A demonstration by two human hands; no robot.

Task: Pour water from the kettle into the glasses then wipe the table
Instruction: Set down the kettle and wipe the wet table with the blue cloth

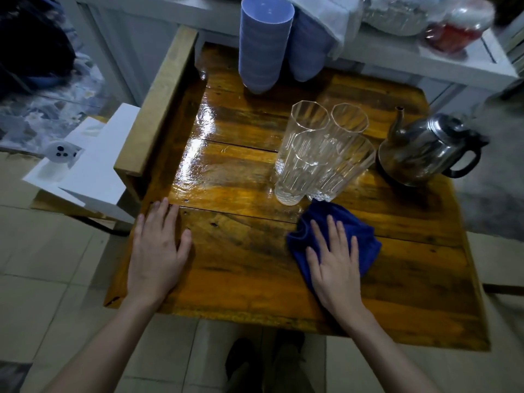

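Note:
Several tall ribbed glasses (317, 154) stand clustered near the middle of the glossy wooden table (241, 259); a little water shows in their bases. To their right sits a steel kettle (425, 148) with a black handle, its spout pointing away from me. A crumpled blue cloth (360, 236) lies just in front of the glasses. My right hand (334, 262) presses flat on the cloth with fingers spread. Flat on the bare wood near the table's left front edge rests my left hand (158, 251), holding nothing.
Two stacks of blue bowls (266, 43) stand at the table's far edge, under a white shelf with bagged items (453, 26). A wooden plank (158, 100) runs along the left side. White boxes (93, 163) sit lower left. Tiled floor surrounds the table.

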